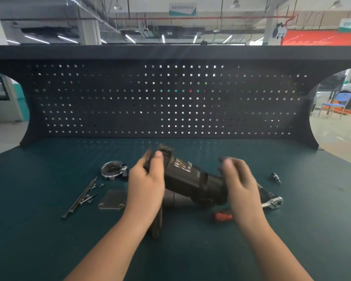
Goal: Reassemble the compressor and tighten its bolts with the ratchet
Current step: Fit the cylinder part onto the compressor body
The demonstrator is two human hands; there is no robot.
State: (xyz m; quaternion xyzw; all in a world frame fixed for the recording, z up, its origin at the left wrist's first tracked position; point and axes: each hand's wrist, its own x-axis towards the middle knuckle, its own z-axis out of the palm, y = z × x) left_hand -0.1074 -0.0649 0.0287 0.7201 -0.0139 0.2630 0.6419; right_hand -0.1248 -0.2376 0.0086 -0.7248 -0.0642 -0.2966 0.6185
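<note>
The dark compressor body [187, 180] is tilted above the green bench top, its far end raised. My left hand [147, 180] grips that raised left end, thumb on top. My right hand [240, 183] is blurred at the lower right end of the body, fingers loosely curved; contact with it cannot be told. A chrome ratchet [273, 202] lies just right of my right hand. Long bolts [80, 197] and small screws lie at the left beside a flat grey cover plate [111, 202]. A silver ring-shaped part [112, 169] sits behind them.
A red-handled screwdriver [223, 216] lies under my right wrist. A small socket bit [276, 177] rests at the right. A dark flat part [157, 226] stands under my left forearm. A black pegboard [170, 102] walls the back of the bench.
</note>
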